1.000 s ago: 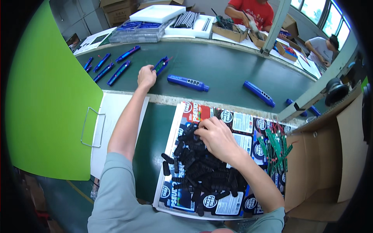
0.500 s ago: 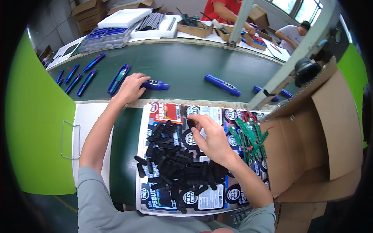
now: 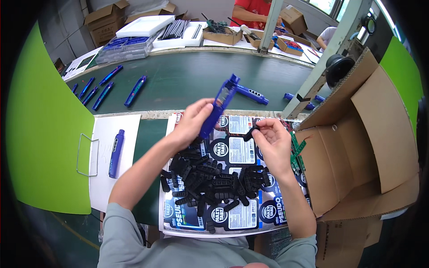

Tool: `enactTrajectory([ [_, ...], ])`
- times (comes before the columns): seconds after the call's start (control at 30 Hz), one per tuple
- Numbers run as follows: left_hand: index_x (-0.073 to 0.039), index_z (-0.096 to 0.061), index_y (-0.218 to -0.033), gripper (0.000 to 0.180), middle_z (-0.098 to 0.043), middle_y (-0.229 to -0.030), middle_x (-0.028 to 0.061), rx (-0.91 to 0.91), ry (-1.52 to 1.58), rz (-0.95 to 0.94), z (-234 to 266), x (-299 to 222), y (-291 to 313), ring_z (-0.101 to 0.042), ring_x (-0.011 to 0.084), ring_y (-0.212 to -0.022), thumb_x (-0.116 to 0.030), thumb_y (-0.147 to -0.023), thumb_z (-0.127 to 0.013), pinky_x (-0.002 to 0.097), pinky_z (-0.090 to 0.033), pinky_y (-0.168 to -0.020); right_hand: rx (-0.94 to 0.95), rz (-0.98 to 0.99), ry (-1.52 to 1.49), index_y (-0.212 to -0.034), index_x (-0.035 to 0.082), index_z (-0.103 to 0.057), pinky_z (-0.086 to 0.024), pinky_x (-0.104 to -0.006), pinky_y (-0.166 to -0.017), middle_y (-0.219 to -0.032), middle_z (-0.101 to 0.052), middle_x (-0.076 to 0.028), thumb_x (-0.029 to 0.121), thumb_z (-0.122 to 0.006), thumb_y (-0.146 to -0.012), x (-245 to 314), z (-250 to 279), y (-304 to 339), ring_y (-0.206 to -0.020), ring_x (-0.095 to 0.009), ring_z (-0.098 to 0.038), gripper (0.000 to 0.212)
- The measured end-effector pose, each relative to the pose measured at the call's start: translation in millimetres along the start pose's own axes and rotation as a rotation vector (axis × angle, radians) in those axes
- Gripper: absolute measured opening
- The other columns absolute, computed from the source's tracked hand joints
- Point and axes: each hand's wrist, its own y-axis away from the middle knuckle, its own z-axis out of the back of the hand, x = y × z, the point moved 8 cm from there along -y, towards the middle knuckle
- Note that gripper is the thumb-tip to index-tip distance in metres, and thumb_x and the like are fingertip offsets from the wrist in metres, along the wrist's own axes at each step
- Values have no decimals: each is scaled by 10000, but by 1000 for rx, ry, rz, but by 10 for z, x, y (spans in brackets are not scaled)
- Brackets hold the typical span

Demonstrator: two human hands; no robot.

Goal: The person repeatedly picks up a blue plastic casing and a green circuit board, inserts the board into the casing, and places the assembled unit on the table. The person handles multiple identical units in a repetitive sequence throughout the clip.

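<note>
My left hand [image 3: 195,121] is closed around a long blue plastic casing [image 3: 213,117], held tilted with its open, hollow side in view. My right hand [image 3: 276,145] pinches a small black ribbed piece [image 3: 251,133] between thumb and fingers, just right of the casing and apart from it. Below both hands, a heap of similar black pieces [image 3: 210,178] lies on a printed sheet [image 3: 241,149]. Green circuit boards [image 3: 296,152] lie at the sheet's right side, partly hidden behind my right hand and the carton.
Several blue casings [image 3: 135,91] lie on the green bench surface [image 3: 187,80]; another blue casing [image 3: 117,154] rests on white paper at left. An open carton [image 3: 348,156] and a metal post [image 3: 308,85] stand right. Two people work beyond, near boxes of parts [image 3: 223,35].
My left hand has lifted a blue casing off the bench and brought it back toward the right hand. My right hand has shifted right with the black piece.
</note>
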Motion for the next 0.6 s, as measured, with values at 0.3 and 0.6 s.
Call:
enactTrajectory([
  [0.3, -6, -574, -1351, 399, -691, -977, 80, 14, 119, 72, -607, 153, 453, -653, 110, -821, -267, -1072, -460, 264, -540, -737, -117, 341, 481, -892, -10, -705, -474, -349, -685, -829, -676, -83, 29, -755, -794, 536, -98, 10, -741, -194, -618, 117],
  [0.6, 41, -671, -1153, 248, -689, -856, 22, -102, -43, -22, -660, 99, 542, -595, 45, -693, -138, -981, -657, 221, -487, -587, -188, 473, 816, -860, 56, -677, -395, -408, -822, -901, -536, -86, 97, -795, -768, 668, -206, 202, -899, -280, -536, 155],
])
